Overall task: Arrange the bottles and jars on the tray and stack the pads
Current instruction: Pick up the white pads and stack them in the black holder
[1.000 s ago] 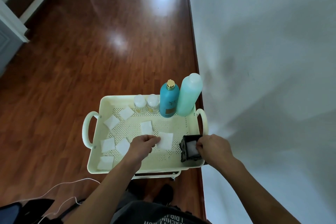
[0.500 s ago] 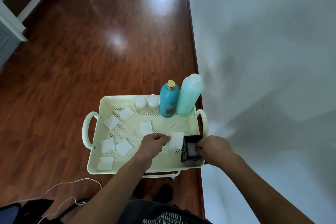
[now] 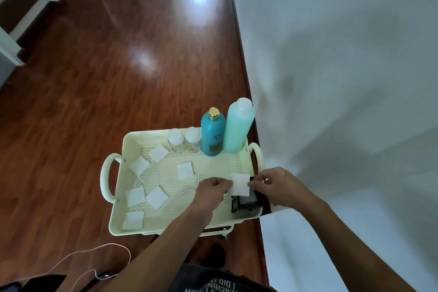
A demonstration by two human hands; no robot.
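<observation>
A cream perforated tray stands on a cart. Along its far edge stand two small clear jars, a teal bottle with a gold cap and a taller pale-green bottle. Several white square pads lie scattered on the tray, one near the middle. My left hand pinches one white pad and holds it over a small black box at the tray's near right corner. My right hand touches that pad's right edge and the box.
A white wall runs close along the tray's right side. Dark wooden floor spreads to the left and beyond. A thin white cable lies on the floor near my legs. White stair framing stands at the far left.
My left hand has carried the white pad from the tray's middle rightward over the black box. My right hand has shifted from gripping the box to meeting the pad's edge.
</observation>
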